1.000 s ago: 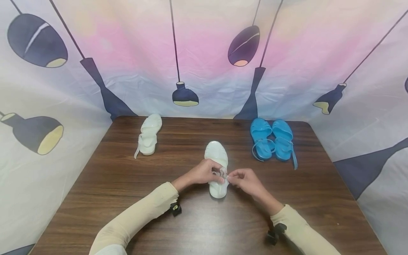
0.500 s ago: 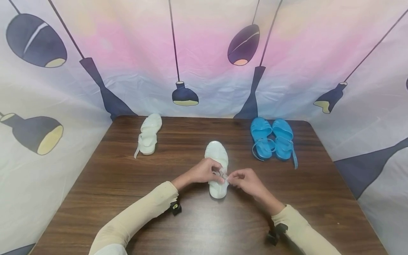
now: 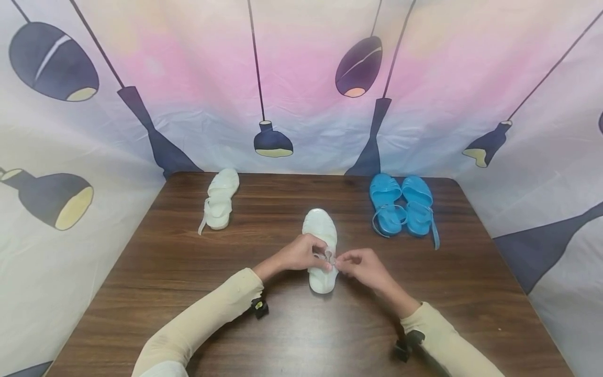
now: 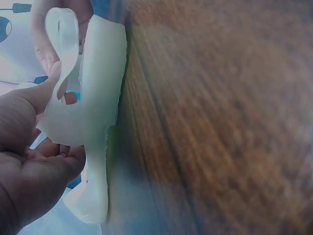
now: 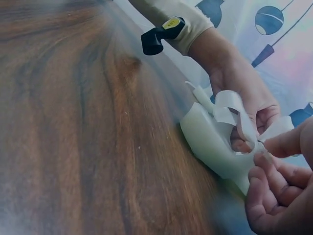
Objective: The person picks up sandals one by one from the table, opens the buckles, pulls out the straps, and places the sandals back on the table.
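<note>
Held sandal (image 3: 319, 224), milky white with a faint greenish cast; second sandal (image 3: 224, 182), plain white; pair of sandals (image 3: 384, 188), bright blue throughout, straps included. Table (image 3: 264, 233), dark brown with darker streaked wood grain; sleeves (image 3: 202, 317), pale cream-yellow; wrist device (image 5: 152, 43), black with a yellow patch. Backdrop cloth (image 3: 306, 57), pink blending into pale blue and cream, printed with dark navy lamps (image 3: 273, 140) showing yellow or peach openings.

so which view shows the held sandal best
Head view: the white sandal shows toe to heel from above, its middle partly behind the left hand. Left wrist shows its side close up; right wrist, mainly heel and strap.
</note>
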### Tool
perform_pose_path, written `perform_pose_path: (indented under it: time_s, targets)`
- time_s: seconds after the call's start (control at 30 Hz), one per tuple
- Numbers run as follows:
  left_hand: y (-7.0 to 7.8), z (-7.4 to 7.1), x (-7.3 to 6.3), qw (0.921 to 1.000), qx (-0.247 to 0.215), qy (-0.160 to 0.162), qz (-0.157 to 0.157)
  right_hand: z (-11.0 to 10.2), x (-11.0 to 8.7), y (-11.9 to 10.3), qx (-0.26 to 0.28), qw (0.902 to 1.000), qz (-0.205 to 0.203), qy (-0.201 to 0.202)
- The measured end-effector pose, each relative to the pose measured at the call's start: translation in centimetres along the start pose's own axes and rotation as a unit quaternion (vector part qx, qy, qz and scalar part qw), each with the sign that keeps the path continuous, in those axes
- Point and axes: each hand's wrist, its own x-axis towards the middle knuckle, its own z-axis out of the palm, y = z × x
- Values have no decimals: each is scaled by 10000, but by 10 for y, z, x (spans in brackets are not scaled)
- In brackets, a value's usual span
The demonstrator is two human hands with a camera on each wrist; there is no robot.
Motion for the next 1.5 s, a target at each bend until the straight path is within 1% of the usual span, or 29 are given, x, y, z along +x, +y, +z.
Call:
perform_pose_path:
  time_s: [0.13,0.3,0.5,0.73,0.93,1.0,1.1,1.2,1.33,1.5]
  targets:
    - [-2,1,0,10000,-16,0,72,-2,-2,3,204,9995,212,-128]
    - [-3,0,0,9999,-81,-4,143,-4,-6,7,245,9993,202,-194]
    - [-2,0,0,9999,-59,-24,112,-2,-5,7,372,9992,65,-95]
    - [-2,0,1,9999,-65,-82,-7,0,-3,2,61,9999,-127,66]
    - [-2,0,1,9999,-101,-58,0,1,-4,0,7,9992,-385,85]
    - [-3,0,1,9999,-90,-60,-19,0,-4,1,93,9993,-352,35]
    - [-3,-1,0,10000,-12,-62,-46,-2,-5,3,377,9991,-192,-65]
    - [-4,-1,0,10000,51,-39,-6,-4,-6,4,589,9982,-32,-113]
    - [-4,-1,1,10000,56,-7,45,-5,-6,3,510,9987,42,-40]
    - [-4,0,1,10000,63,-15,3,-1,-3,2,254,9996,-69,109]
